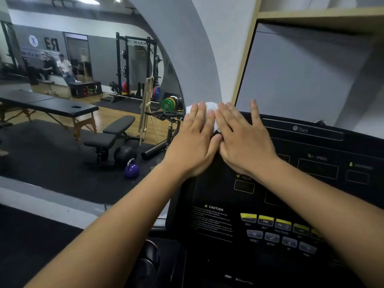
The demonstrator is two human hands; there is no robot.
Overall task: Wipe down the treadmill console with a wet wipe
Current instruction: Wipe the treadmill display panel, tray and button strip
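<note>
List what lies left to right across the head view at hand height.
Black massage table → weight bench → left hand → white wipe → right hand → SPEED label on the treadmill console.

Wet wipe (210,110): plain white, showing between fingers of both hands. Treadmill console (311,183): black panel, white lettering, yellow warning triangle beside "CAUTION". Upper button row (278,222): yellow; lower button row (280,240): grey-blue. Kettlebell (131,169): purple. Weight plate (167,104): green, yellow plate behind it. Massage table (52,106): black top, tan wooden legs. Workout bench (110,135): black. Floor mat (41,152): dark grey; floorboards (116,119): light brown wood. Wall (197,48): white.
</note>
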